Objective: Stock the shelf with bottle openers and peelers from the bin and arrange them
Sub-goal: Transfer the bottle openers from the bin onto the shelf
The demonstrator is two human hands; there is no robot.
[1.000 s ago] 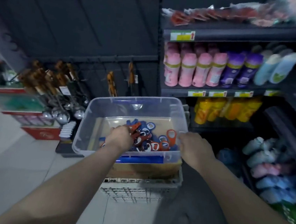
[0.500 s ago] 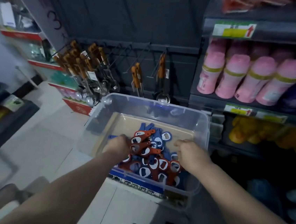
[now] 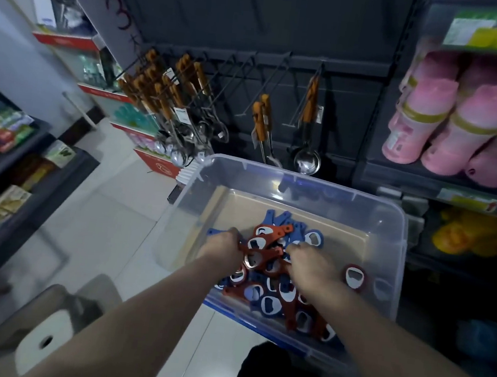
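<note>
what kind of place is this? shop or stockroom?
Most likely a small retail shop aisle. Price labels run along the shelf edges, pink bottles stand in rows on a shelf, and ladles with orange handles hang from display hooks. Both hands dig in a clear bin of bottle openers.

Both your hands were down in the clear bin (image 3: pixel 383 233). Your left hand (image 3: pixel 222 247) gripped some red bottle openers (image 3: pixel 261 248). Your right hand (image 3: pixel 310 264) lay on the red and blue pile, fingers curled. Ladles (image 3: pixel 307 160) hung on hooks behind the bin, and pink bottles (image 3: pixel 477 132) stood on the right shelf.
</note>
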